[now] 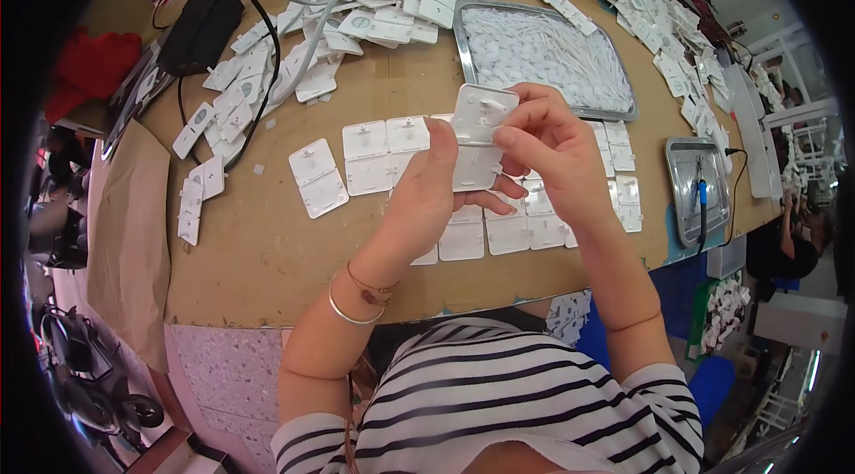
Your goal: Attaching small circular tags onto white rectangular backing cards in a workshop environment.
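Over the table I hold a white two-panel plastic piece [476, 158] upright, its moulded inner side toward me. My left hand [426, 194] grips its left edge, thumb raised against the front. My right hand [550, 143] closes on its right edge, with thumb and fingers near the fold between the panels. Whether a smaller part sits in those fingers I cannot tell. Below both hands lie rows of similar opened white pieces [367, 158], partly hidden by my hands and arms. One more opened piece [318, 178] lies apart at the left end.
A metal tray [459, 33] of small white parts stands behind my hands. Heaps of white plastic pieces [383, 7] spread along the far side. At right, a smaller metal tray [679, 198] holds a blue-handled corded tool [703, 194]. Cables and a black box [200, 32] lie far left.
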